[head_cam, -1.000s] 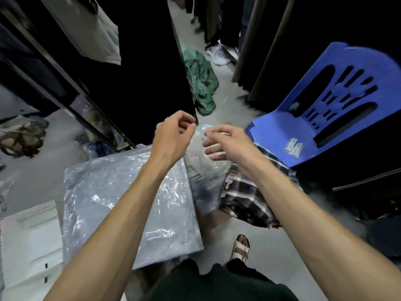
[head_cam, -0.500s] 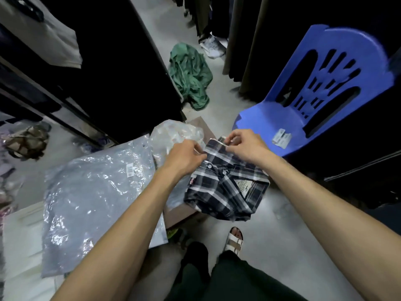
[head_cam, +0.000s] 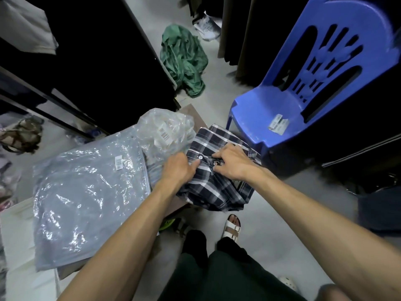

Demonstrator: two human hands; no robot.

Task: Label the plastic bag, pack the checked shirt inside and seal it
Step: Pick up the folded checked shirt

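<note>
The folded checked shirt (head_cam: 217,183), dark with white stripes, lies on the right end of a low surface. My left hand (head_cam: 179,168) grips its left edge. My right hand (head_cam: 232,161) presses down on its button placket, fingers curled into the fabric. Just behind the left hand sits a crumpled clear plastic bag (head_cam: 165,129) with a barcode label stuck on it. Part of the bag's lower edge is hidden behind my left hand.
A packed grey garment in a labelled clear bag (head_cam: 86,200) lies to the left. A blue plastic chair (head_cam: 303,88) with loose labels (head_cam: 277,123) on its seat stands at the right. A green cloth (head_cam: 184,59) lies on the floor beyond; dark racks flank the aisle.
One second ago both hands were raised at the plastic bag. They then took hold of the checked shirt, and now it rests lower with my right hand pressed on its placket.
</note>
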